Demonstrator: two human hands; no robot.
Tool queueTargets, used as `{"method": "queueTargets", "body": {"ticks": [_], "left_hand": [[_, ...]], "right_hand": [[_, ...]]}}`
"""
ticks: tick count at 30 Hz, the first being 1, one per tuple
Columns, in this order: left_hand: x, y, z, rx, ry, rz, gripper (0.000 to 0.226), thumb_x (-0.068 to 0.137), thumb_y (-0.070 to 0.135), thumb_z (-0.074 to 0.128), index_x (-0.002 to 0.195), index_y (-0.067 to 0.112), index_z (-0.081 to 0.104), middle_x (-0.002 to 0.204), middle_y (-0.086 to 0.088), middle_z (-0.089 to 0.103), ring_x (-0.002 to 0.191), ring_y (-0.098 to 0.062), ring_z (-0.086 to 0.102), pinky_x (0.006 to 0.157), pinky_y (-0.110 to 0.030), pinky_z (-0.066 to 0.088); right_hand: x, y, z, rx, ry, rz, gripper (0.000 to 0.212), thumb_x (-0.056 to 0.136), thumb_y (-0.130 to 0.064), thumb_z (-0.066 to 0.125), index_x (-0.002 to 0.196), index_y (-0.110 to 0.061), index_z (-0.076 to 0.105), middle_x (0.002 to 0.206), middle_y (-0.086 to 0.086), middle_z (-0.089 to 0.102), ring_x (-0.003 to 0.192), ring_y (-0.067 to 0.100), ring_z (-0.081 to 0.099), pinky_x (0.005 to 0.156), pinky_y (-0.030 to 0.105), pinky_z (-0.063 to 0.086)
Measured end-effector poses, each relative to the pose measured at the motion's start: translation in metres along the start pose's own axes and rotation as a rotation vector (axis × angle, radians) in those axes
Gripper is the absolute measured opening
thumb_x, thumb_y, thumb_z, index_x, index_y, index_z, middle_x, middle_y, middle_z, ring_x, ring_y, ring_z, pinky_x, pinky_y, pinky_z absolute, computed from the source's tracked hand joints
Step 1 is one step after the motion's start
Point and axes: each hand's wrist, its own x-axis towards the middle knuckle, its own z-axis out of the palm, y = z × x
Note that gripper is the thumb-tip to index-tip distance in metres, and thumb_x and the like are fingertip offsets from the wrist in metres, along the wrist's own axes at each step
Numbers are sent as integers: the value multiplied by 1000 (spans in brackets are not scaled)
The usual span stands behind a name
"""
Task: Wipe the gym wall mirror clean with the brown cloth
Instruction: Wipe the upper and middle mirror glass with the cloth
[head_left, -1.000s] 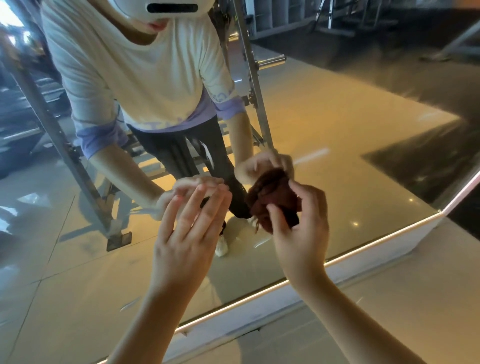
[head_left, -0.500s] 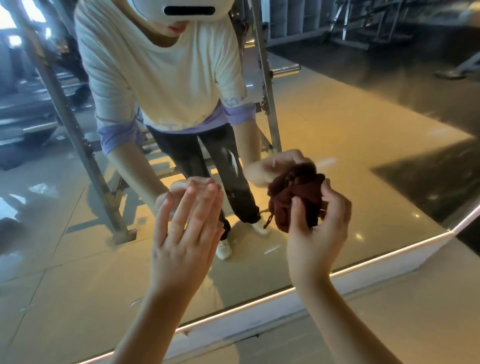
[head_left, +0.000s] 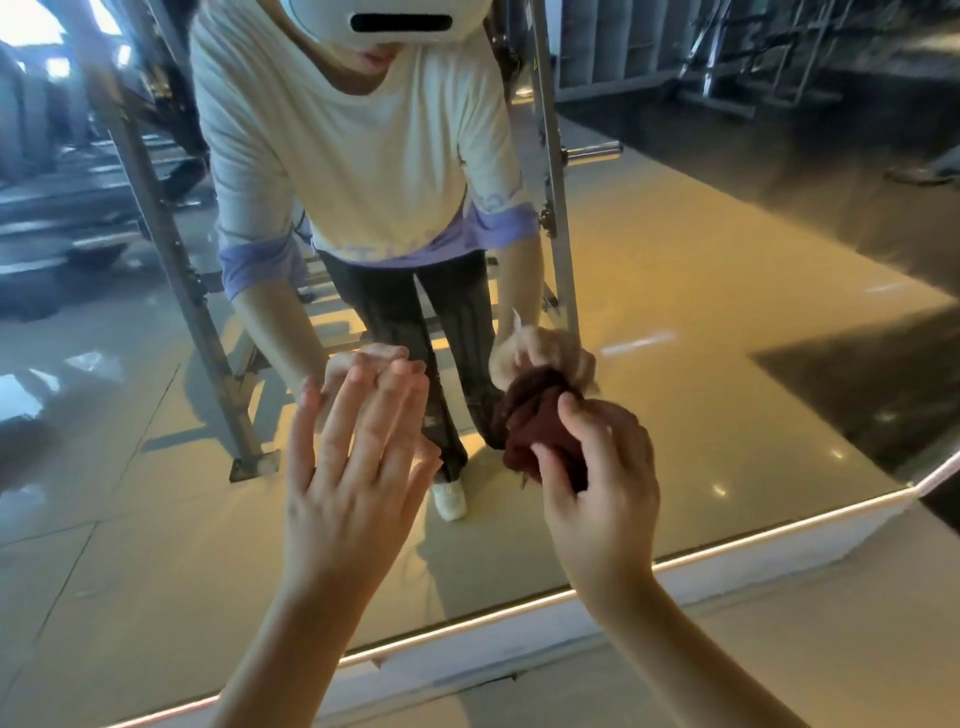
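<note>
Your right grip grasped the bunched brown cloth against the mirror; your left grip lay flat, released. A flatter cloth would probably have wiped more.

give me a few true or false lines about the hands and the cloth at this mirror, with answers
1. The right hand grips the brown cloth. True.
2. The left hand holds a spray bottle. False: it holds nothing, and its fingers are straight and point toward the mirror.
3. The brown cloth is spread flat on the glass. False: it is bunched into a wad.
4. The mirror's lit bottom edge runs below both hands. True.
</note>
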Motion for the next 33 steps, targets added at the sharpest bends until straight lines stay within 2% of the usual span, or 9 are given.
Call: {"method": "queueTargets", "body": {"ticks": [2, 7, 11, 15, 17, 19, 22, 27, 33], "left_hand": [[-1, -4, -1, 2, -7, 0, 78, 90, 31, 72, 153, 6, 32, 159, -11, 26, 143, -32, 30, 120, -55, 22], [1, -2, -5, -16, 10, -8, 72, 90, 26, 73, 149, 5, 38, 153, -13, 35, 141, -32, 34, 119, -54, 23], [1, -3, -6, 12, 13, 4, 72, 90, 24, 72, 150, 6, 37, 154, -13, 35, 142, -31, 33, 122, -51, 19], [1, -1, -6, 26, 5, -13, 72, 91, 23, 71, 152, 7, 34, 154, -12, 35, 142, -31, 34, 124, -49, 15], [0, 0, -6, 25, 3, -23, 73, 90, 22, 73, 151, 7, 35, 154, -12, 35, 142, -30, 33, 124, -49, 15], [0, -1, -7, 15, -6, -22, 73, 89, 22, 74, 150, 7, 38, 155, -12, 35, 141, -30, 34, 123, -49, 16], [1, -3, -9, 8, -21, -9, 72, 89, 23, 72, 150, 6, 38, 155, -12, 34, 141, -30, 34, 122, -50, 18], [3, -1, -10, -21, -15, -40, 73, 87, 19, 76, 149, 5, 39, 154, -12, 36, 141, -30, 35, 122, -49, 20], [9, 0, -12, -28, 30, -117, 79, 85, 21, 80, 150, 3, 37, 153, -14, 34, 141, -33, 34, 121, -51, 23]], "right_hand": [[15, 6, -6, -12, 33, -44, 34, 88, -18, 65, 119, -11, 55, 107, 16, 64, 100, 27, 58, 91, 17, 42], [27, -14, 8, 44, 252, 117, 34, 91, -9, 64, 124, -2, 61, 122, 10, 55, 109, 27, 56, 91, 30, 49], [30, -1, -3, -66, 59, -192, 30, 89, -8, 68, 119, -3, 67, 113, 17, 64, 98, 30, 59, 99, 18, 38], [71, -10, -14, 6, 265, -102, 34, 90, -6, 70, 123, -4, 62, 119, 13, 62, 107, 26, 58, 89, 42, 54], [73, -23, -5, 15, 316, -109, 33, 89, -3, 70, 121, -3, 64, 118, 15, 65, 109, 26, 60, 90, 45, 54], [64, -18, 0, -41, 194, -307, 32, 89, -3, 70, 120, -9, 65, 116, 14, 68, 104, 30, 64, 95, 37, 51], [68, -3, -16, -139, 38, -549, 27, 90, -6, 70, 116, -13, 67, 112, 12, 71, 100, 29, 61, 86, 38, 54], [93, -16, -11, -58, 222, -409, 30, 91, -4, 69, 121, -9, 66, 115, 15, 68, 100, 35, 65, 97, 34, 48], [76, -4, -17, -201, -25, -789, 20, 89, -4, 70, 108, -11, 74, 110, 11, 73, 100, 27, 65, 87, 41, 55]]}}
